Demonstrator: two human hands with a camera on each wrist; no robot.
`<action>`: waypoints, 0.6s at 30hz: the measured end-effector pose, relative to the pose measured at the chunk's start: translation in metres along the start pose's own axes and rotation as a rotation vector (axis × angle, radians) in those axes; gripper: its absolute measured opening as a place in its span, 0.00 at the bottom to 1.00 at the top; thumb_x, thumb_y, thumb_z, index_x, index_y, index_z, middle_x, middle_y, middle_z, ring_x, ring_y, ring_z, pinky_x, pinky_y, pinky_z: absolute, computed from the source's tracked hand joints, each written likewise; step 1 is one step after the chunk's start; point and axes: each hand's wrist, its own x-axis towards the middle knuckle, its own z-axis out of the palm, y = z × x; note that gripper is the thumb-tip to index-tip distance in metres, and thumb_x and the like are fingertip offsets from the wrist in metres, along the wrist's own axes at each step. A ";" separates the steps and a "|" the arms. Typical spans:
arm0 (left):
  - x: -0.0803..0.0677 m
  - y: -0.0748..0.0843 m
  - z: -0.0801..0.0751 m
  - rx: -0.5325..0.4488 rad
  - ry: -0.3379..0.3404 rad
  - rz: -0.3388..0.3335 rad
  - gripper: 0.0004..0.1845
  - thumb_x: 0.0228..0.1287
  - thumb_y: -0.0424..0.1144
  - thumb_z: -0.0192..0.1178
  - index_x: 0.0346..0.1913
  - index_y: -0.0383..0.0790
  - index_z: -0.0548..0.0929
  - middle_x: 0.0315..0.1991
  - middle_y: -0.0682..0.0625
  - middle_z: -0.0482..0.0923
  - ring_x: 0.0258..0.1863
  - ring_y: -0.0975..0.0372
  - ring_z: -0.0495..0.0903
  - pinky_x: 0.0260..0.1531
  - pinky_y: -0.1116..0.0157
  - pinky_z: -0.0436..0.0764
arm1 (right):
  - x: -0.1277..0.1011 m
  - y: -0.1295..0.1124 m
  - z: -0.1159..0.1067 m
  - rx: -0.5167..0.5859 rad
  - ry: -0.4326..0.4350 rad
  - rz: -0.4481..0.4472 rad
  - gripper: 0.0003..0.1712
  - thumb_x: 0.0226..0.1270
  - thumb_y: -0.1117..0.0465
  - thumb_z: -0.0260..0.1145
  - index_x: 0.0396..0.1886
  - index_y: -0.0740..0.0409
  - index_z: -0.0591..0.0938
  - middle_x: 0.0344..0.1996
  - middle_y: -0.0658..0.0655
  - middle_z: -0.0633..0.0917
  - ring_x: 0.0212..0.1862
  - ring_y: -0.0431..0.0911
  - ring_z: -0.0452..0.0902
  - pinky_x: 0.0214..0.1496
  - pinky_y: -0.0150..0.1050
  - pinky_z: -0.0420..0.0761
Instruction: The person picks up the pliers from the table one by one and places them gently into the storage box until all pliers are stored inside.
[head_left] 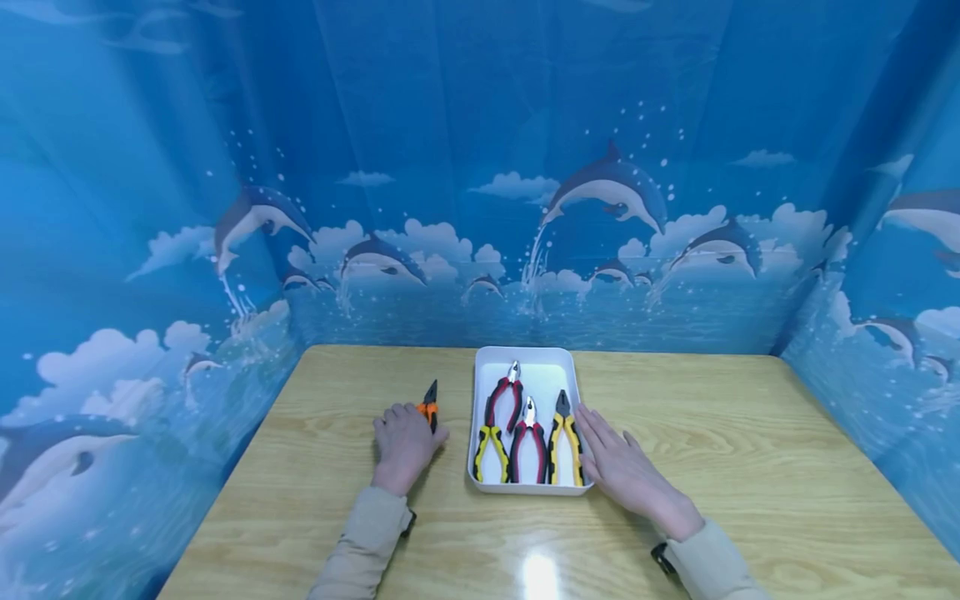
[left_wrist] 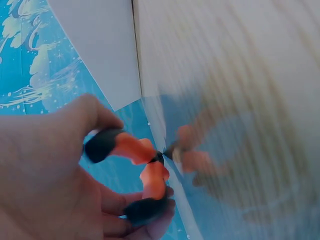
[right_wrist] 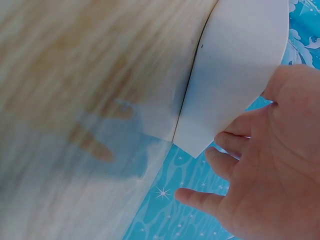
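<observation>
Overhead, the left hand (head_left: 405,442) curls round small orange-and-black-handled pliers (head_left: 429,406) on the pale glossy wood-grain table (head_left: 750,467), just left of a white rectangular plastic tray (head_left: 525,360) of three pliers; the right hand (head_left: 622,467) lies flat, fingers straight, against the tray's right wall (no writing readable). Dolphin-printed blue sheets (head_left: 615,192) wall the table. At the left wrist, fingers (left_wrist: 150,210) pinch orange grips (left_wrist: 132,147). At the right wrist, relaxed fingers (right_wrist: 225,165) near the tray (right_wrist: 240,60).

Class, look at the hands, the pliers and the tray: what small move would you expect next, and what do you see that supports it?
Probably the left hand lifts the orange pliers toward the white tray. It already grips them beside the tray, three pliers lie inside, and the right hand rests flat against the tray's side, seemingly steadying it.
</observation>
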 end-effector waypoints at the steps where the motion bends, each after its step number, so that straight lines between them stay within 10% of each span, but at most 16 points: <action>1: 0.000 0.000 0.000 -0.005 0.008 -0.003 0.30 0.64 0.56 0.64 0.34 0.26 0.76 0.28 0.36 0.72 0.30 0.48 0.72 0.38 0.50 0.73 | 0.000 -0.001 -0.001 0.003 -0.001 0.001 0.37 0.80 0.55 0.54 0.80 0.64 0.55 0.79 0.65 0.56 0.77 0.64 0.54 0.69 0.73 0.57; 18: 0.002 0.010 -0.002 -0.034 0.246 0.018 0.32 0.61 0.57 0.67 0.38 0.25 0.78 0.37 0.31 0.77 0.37 0.44 0.75 0.39 0.49 0.72 | 0.001 0.008 0.009 -0.002 0.029 -0.026 0.36 0.80 0.53 0.53 0.80 0.64 0.56 0.79 0.65 0.57 0.77 0.65 0.55 0.68 0.74 0.58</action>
